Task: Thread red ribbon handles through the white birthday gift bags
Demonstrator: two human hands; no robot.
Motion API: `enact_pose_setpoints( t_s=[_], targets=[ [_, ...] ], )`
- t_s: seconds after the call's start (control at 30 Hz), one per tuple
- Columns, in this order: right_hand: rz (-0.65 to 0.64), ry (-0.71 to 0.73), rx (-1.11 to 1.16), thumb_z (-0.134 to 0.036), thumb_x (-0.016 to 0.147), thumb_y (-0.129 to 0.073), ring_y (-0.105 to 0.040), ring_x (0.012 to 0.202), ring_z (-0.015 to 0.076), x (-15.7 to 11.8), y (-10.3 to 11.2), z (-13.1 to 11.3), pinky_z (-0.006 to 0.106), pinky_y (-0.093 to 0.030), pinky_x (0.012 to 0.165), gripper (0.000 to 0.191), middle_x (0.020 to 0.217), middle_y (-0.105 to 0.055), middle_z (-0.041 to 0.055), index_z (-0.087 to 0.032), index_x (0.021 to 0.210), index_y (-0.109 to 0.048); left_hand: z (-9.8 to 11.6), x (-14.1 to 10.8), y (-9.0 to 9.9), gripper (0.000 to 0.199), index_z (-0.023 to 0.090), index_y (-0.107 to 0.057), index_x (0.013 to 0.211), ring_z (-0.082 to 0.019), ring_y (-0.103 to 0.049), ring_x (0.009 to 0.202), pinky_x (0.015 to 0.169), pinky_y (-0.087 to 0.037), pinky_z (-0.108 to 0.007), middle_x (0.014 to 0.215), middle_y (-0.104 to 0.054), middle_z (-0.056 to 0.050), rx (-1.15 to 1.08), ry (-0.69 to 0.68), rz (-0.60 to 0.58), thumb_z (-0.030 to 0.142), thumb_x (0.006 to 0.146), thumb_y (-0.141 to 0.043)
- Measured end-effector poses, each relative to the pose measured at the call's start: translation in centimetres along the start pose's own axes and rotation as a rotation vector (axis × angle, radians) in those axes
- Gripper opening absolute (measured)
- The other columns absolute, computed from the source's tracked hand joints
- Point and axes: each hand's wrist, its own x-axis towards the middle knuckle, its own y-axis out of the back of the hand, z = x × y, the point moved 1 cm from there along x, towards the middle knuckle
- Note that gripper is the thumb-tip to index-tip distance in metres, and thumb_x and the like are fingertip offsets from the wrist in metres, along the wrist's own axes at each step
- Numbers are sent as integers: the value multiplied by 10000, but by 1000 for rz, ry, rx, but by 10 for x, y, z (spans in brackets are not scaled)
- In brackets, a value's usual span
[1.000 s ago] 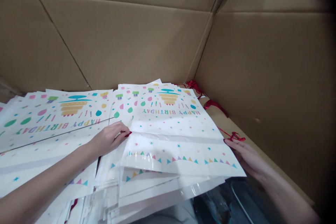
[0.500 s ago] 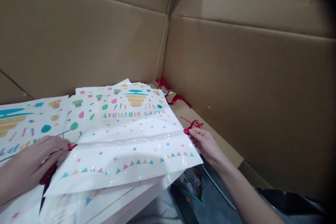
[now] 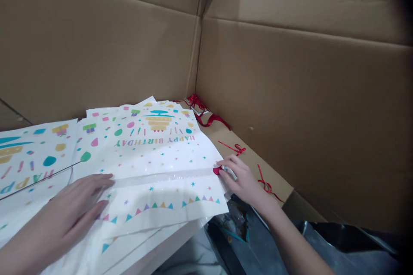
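Observation:
A glossy white plastic bag [image 3: 167, 154] printed with HAPPY BIRTHDAY, upside down to me, lies on top of a stack of similar ones. A clear band crosses it from side to side. At the band's right end a dark red ribbon end [image 3: 217, 171] sticks out, pinched between the thumb and fingers of my right hand [image 3: 240, 180]. My left hand [image 3: 75, 210] rests on the bag's left edge, fingers stretched out and thumb apart. Whatever lies beneath that palm is hidden.
Cardboard walls [image 3: 97, 47] meet in a corner behind the stack. Loose red ribbons [image 3: 213, 120] lie on the cardboard at right, with a small ribbon bow [image 3: 238, 150] nearer. Another printed bag [image 3: 48, 150] lies left, crossed by a thin dark line. A dark grey bag [image 3: 245, 245] sits below.
My left hand has moved right onto the bag and opened; the red ribbon that showed at it is gone from sight. My right hand has moved slightly left, and the bow now lies on the cardboard.

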Motion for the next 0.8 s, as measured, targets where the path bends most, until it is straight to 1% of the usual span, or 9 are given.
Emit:
enact_pose_setpoints(
  t_s=[0.1, 0.23, 0.3, 0.4, 0.5, 0.57, 0.63, 0.73, 0.8],
  targets=[
    [-119, 113, -102, -238, 1025, -528, -619, 996, 260, -3, 1, 1, 423, -538, 857, 218, 1066, -646, 120, -233, 1121, -723, 8, 5, -6, 499, 345, -534, 1372, -306, -693, 1162, 905, -607, -395, 1349, -690, 2, -21, 29, -65, 537, 914, -581],
    [-83, 171, -94, -216, 1020, -532, -614, 953, 256, -6, -1, 7, 403, -526, 818, 199, 1015, -647, 110, -230, 1050, -728, 10, 8, -6, 580, 292, -529, 1416, -308, -721, 1119, 821, -620, -341, 1333, -701, -56, -16, 65, -140, 534, 901, -643],
    [-8, 136, -4, -221, 1022, -534, -616, 918, 240, -9, -3, 12, 381, -519, 796, 189, 992, -627, 98, -227, 1011, -722, 12, 8, -4, 567, 278, -551, 1410, -309, -723, 1117, 817, -618, -332, 1325, -705, -74, -17, 73, -131, 528, 909, -640],
    [132, -13, 147, -268, 1022, -552, -620, 874, 227, -15, -6, 19, 360, -514, 757, 190, 944, -599, 79, -221, 928, -710, 16, 6, -4, 548, 272, -583, 1392, -309, -711, 1151, 869, -615, -352, 1343, -696, -79, 1, 72, -98, 546, 918, -616],
    [175, -118, 183, -317, 1022, -550, -622, 890, 239, -19, -9, 21, 370, -519, 762, 203, 956, -603, 84, -214, 912, -687, 16, 3, -6, 508, 319, -607, 1391, -308, -650, 1268, 980, -591, -396, 1445, -635, -39, 50, 34, -122, 556, 943, -573],
    [143, -84, 130, -325, 1008, -570, -618, 969, 262, -18, -9, 17, 405, -525, 828, 161, 1045, -610, 107, -215, 1015, -687, 15, 0, -8, 495, 360, -602, 1410, -307, -612, 1322, 1028, -572, -425, 1497, -591, -6, 92, 4, -143, 554, 957, -551],
    [88, -1, 58, -303, 999, -582, -597, 1050, 284, -15, -8, 9, 446, -515, 901, 167, 1112, -608, 121, -232, 1099, -696, 13, -1, -9, 504, 377, -591, 1429, -309, -609, 1328, 1035, -572, -437, 1511, -577, 7, 117, -14, -140, 554, 959, -543],
    [53, 98, -17, -251, 1012, -555, -583, 1037, 285, -11, -4, 2, 458, -509, 895, 180, 1067, -616, 113, -252, 1031, -735, 10, -2, -10, 505, 404, -588, 1432, -310, -625, 1308, 1013, -588, -433, 1507, -579, 24, 122, -22, -122, 555, 953, -545],
    [91, 103, -29, -237, 1021, -539, -582, 1009, 277, -12, -3, 4, 451, -507, 872, 198, 1036, -610, 107, -245, 980, -733, 9, -2, -11, 500, 412, -596, 1426, -309, -628, 1305, 1005, -594, -424, 1501, -584, 31, 120, -26, -112, 556, 950, -546]
  ],
)
